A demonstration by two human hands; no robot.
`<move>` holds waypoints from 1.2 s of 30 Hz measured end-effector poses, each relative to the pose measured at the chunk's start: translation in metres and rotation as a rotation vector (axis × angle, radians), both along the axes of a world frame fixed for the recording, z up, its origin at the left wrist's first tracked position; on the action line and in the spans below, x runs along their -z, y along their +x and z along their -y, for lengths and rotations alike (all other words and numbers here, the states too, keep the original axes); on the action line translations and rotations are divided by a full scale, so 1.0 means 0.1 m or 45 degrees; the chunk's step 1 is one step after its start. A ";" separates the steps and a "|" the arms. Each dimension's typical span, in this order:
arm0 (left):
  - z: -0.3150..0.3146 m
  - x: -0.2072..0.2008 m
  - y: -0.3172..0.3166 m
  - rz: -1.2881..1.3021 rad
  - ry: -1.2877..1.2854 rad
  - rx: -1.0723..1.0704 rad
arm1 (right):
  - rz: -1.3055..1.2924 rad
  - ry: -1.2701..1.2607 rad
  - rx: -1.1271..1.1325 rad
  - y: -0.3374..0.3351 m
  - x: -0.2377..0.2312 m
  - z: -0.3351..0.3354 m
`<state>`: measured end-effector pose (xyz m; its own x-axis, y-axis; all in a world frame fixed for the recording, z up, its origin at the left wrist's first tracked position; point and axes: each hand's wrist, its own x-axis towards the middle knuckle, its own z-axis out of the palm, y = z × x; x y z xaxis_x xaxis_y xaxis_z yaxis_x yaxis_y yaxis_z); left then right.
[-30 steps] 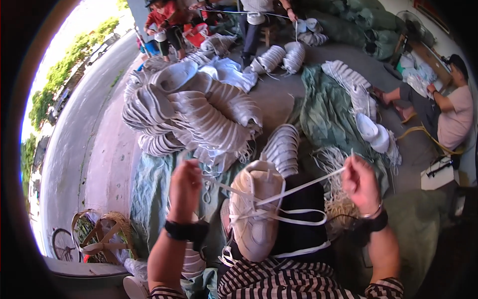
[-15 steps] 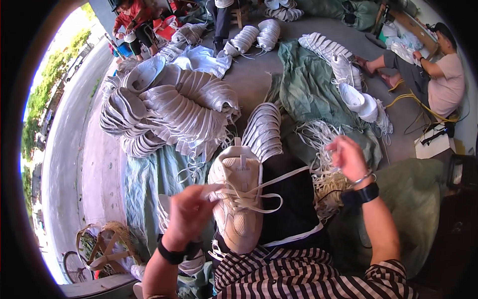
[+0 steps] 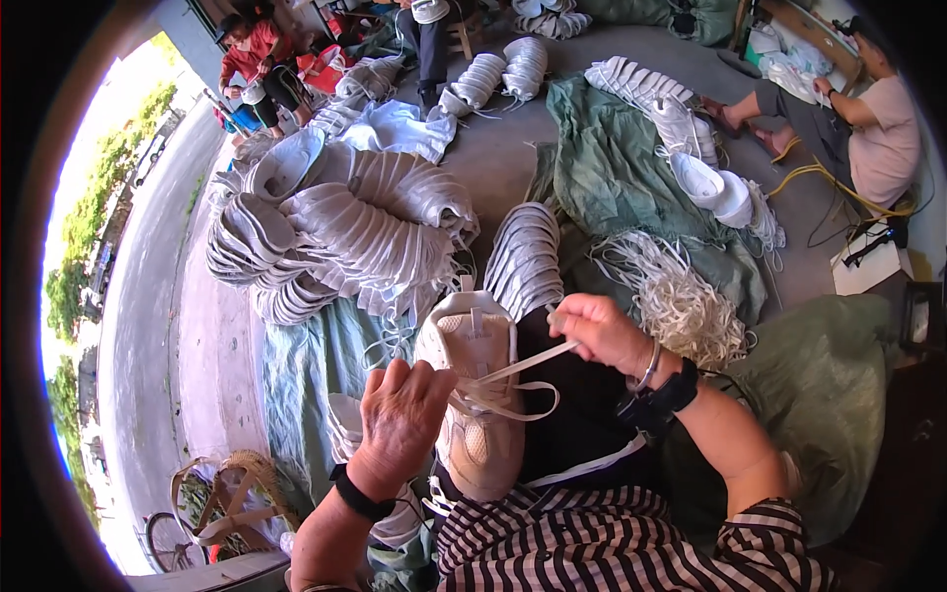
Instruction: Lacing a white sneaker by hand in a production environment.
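Note:
A cream shoe (image 3: 475, 456) lies over my lap, toe toward me, with its tongue and heel pointing away. White shoelace (image 3: 529, 364) runs through its eyelets and is crossed over the front. My right hand (image 3: 604, 338) pinches one lace end and holds it taut, up and right of the shoe. Against the shoe's left side, my left hand (image 3: 402, 419) is closed round the lace near the crossing; its fingertips are partly hidden. A loose loop of lace hangs over the shoe's right edge.
Stacked white shoe uppers (image 3: 370, 212) heap at the far left, with another stack (image 3: 524, 259) just ahead. A bundle of loose laces (image 3: 681, 301) lies right, beside green sheeting (image 3: 607, 168). People sit at the far left, back and right. A woven basket (image 3: 237, 493) stands lower left.
My right hand has come down and left toward the shoe, now with a lace stretched from it. My left hand has moved slightly right, closing in beside the laces.

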<state>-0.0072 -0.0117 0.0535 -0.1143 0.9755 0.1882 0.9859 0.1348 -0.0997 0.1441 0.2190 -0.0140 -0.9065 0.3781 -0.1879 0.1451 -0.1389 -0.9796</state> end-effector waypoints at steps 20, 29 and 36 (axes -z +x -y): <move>0.29 0.92 0.00 1.527 0.701 -0.639 | 0.188 0.310 0.550 0.46 0.25 -0.16; 0.27 0.84 -0.03 1.042 0.730 -0.527 | -0.026 1.010 -0.440 0.22 -0.21 0.72; 0.28 0.74 -0.08 1.635 0.882 -0.430 | 0.027 1.497 -0.131 0.16 -0.20 0.63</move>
